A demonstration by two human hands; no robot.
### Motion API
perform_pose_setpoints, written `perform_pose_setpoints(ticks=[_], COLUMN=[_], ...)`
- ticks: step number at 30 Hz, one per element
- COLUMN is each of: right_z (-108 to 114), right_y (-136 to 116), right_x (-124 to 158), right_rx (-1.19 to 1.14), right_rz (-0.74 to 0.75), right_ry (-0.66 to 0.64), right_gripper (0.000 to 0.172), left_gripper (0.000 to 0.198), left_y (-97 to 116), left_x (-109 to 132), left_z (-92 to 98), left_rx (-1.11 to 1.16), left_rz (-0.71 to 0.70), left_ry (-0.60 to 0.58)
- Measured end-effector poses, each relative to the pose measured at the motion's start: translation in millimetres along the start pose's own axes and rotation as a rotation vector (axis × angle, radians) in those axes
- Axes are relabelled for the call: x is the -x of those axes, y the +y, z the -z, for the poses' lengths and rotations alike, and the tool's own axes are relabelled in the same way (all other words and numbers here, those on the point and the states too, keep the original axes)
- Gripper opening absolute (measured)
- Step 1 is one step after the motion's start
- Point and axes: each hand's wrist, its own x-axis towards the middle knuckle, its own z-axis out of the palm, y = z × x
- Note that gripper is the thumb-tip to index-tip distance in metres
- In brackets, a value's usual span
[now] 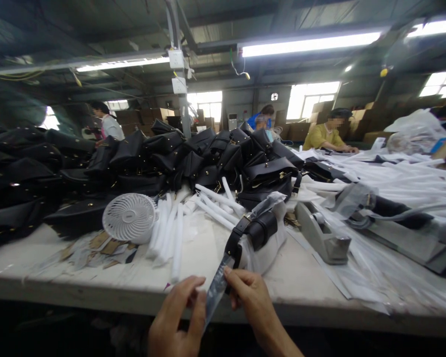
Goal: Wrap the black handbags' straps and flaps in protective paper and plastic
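Observation:
A black leather strap with a buckle runs down from a black bag partly wrapped in pale film on the table. A clear plastic sleeve covers the strap's near end. My right hand pinches the sleeved strap between thumb and fingers. Beside the sleeve's left edge, my left hand is half curled, its thumb and index finger apart. The thumb lies against or very near the plastic; contact is unclear. Just right of the bag stands a grey tape dispenser.
A white fan stands left, by scraps of card and white foam tubes. Black bags are heaped behind. Plastic sheets and another wrapped bag lie right. A co-worker in yellow sits across the table; others are farther back.

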Motion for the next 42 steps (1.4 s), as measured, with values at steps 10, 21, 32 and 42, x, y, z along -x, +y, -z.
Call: perform_pose_setpoints(ticks=[10,21,32,42], right_z=[6,2,-11,-16], right_y=[-1,0,-6,3], right_x=[5,6,8,6], right_rx=[0.019,-0.132,0.036,-0.008], right_rz=[0.066,0.112,0.095,0.113], right_ry=[0.017,-0.014,0.144,0.17], right_gripper=[0.051,0.052,0.039,0.039], left_gripper=[0.034,0.038,0.02,0.013], left_y=[0,8,3,5], left_x=[-47,-31,-42,-56], left_z=[-24.4,-25.7,-23.6,-36.4], left_rx=[0.528,-0.072,-0.031,0.011], left_rz=[0.43,-0.03,0.008,0.08], left_ry=[-0.446,-0.207,-0.098,-0.101])
